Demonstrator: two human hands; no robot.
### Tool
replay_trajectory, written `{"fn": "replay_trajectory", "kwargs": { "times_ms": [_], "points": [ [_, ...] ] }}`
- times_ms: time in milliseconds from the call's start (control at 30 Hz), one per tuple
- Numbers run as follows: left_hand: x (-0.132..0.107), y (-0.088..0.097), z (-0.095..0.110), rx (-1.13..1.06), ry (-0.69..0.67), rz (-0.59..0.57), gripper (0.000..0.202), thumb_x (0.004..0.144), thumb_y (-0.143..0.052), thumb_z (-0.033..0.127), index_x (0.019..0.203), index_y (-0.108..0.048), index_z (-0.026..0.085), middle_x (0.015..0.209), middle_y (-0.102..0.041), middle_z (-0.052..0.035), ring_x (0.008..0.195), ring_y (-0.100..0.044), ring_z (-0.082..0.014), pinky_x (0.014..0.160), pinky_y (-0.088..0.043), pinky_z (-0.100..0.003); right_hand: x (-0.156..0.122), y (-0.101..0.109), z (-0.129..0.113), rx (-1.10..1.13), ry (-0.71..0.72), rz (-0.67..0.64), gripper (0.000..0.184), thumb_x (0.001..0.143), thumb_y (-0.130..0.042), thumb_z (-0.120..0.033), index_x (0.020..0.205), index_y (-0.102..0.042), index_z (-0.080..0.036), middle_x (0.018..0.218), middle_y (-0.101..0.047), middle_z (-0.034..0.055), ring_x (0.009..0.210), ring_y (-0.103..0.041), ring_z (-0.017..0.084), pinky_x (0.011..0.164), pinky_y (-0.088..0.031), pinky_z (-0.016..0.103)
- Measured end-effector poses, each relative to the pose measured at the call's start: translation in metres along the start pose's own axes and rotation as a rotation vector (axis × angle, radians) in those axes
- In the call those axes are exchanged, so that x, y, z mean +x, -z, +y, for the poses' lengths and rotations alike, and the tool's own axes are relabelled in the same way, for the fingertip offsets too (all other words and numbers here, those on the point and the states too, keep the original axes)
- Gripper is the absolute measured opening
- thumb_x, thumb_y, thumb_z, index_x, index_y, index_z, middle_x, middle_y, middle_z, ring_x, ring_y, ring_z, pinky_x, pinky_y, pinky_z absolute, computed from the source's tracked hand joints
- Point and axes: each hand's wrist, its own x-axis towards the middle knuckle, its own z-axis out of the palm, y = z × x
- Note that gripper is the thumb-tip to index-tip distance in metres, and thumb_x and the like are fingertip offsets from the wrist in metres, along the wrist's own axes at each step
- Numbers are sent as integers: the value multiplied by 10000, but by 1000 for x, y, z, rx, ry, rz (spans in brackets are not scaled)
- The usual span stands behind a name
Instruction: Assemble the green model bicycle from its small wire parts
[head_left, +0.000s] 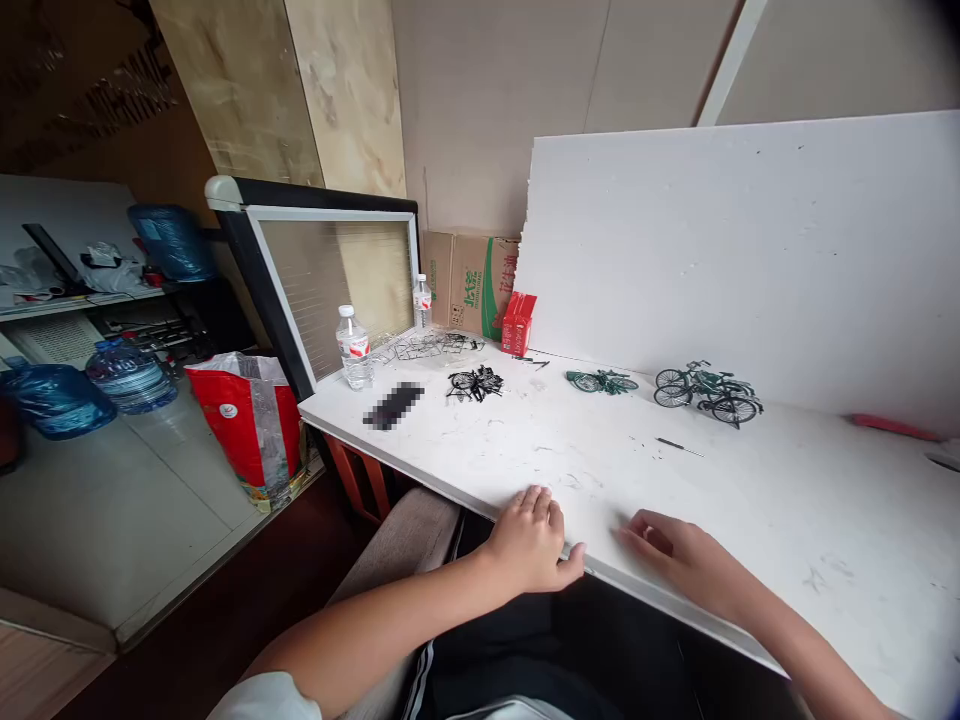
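My left hand (534, 540) rests at the table's front edge, fingers laid flat on the white top and thumb apart, holding nothing. My right hand (679, 555) hovers or rests over the top farther right, loosely curled, with a gap between thumb and fingers and nothing visible in it. Beyond it lies a thin dark screwdriver (679, 446) with tiny dark bits beside it. Miniature bicycles stand farther back: a dark green group (707, 392) on the right, a green one lying flat (601, 381) in the middle, and a black one (475, 383) to the left.
Two water bottles (355, 348), a pixelated dark object (394, 405) and thin wire frames (435, 346) are on the table's left. A red box (518, 324) and a cardboard carton (469, 285) stand behind. A white foam board (712, 250) rises along the back.
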Motion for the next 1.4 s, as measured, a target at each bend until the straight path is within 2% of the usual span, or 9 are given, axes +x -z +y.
{"fn": "replay_trajectory", "kwargs": {
  "times_ms": [100, 233, 333, 467, 633, 800, 933, 1133, 1400],
  "points": [
    [4, -5, -4, -12, -7, 89, 517, 951, -569, 495, 1068, -766, 32, 1148, -778, -279, 1119, -766, -382, 949, -648, -493, 31, 16, 13, 10, -4, -20, 521, 987, -448, -698, 930, -688, -239, 768, -717, 65, 617, -602, 218, 591, -439, 335],
    [8, -5, -6, -17, 4, 156, 366, 954, -586, 417, 924, -760, 97, 1031, -799, -225, 1012, -788, -345, 812, -673, -452, 101, 39, 35, -93, -29, 313, 397, 996, -485, -547, 1045, -690, -211, 1017, -760, 125, 824, -687, 256, 713, -494, 353],
    [8, -5, -7, -24, -5, 211, 306, 947, -590, 368, 918, -756, 113, 1026, -804, -206, 1011, -790, -332, 812, -676, -446, 157, 50, 43, -129, -56, 427, 409, 995, -502, -472, 1239, -650, -180, 1228, -712, 165, 990, -695, 273, 817, -523, 361],
    [6, -5, -9, -51, -7, 253, 267, 943, -584, 335, 918, -749, 126, 1022, -810, -187, 991, -794, -322, 790, -681, -442, 213, 57, 43, -265, -108, 514, 560, 1007, -491, -510, 1484, -529, -218, 1504, -545, 190, 1344, -541, 366, 1072, -464, 474],
    [5, -6, -11, -79, -8, 322, 241, 935, -586, 312, 929, -745, 132, 1037, -819, -178, 1028, -799, -325, 811, -681, -438, 262, 62, 46, -257, -198, 482, 763, 1006, -464, -619, 1645, -335, -223, 1625, -446, 211, 1495, -387, 419, 1182, -383, 561],
    [7, -7, -13, -123, 6, 314, 236, 953, -568, 297, 908, -739, 142, 1021, -823, -167, 1015, -804, -316, 797, -677, -436, 311, 69, 48, -215, -262, 526, 852, 989, -377, -750, 1673, -293, -249, 1714, -352, 186, 1592, -251, 420, 1270, -236, 654],
    [12, -5, -16, -161, 9, 330, 206, 938, -572, 269, 877, -728, 148, 962, -818, -146, 961, -805, -294, 782, -672, -418, 346, 70, 48, -250, -321, 512, 941, 938, -355, -851, 1677, -306, -269, 1748, -288, 187, 1614, -168, 486, 1249, -121, 763],
    [13, -1, -21, -216, 10, 351, 161, 907, -583, 214, 911, -726, 141, 986, -819, -128, 956, -798, -270, 784, -669, -397, 384, 63, 52, -300, -324, 525, 978, 918, -376, -855, 1658, -356, -216, 1743, -300, 210, 1617, -137, 503, 1234, -44, 799],
    [11, -6, -29, -351, 17, 293, 168, 874, -610, 195, 970, -732, 132, 997, -820, -117, 1016, -794, -257, 872, -675, -381, 400, 53, 58, -261, -386, 542, 774, 1018, -280, -694, 1555, -528, -194, 1701, -393, 201, 1620, -168, 477, 1253, -123, 741]
  ]
}}
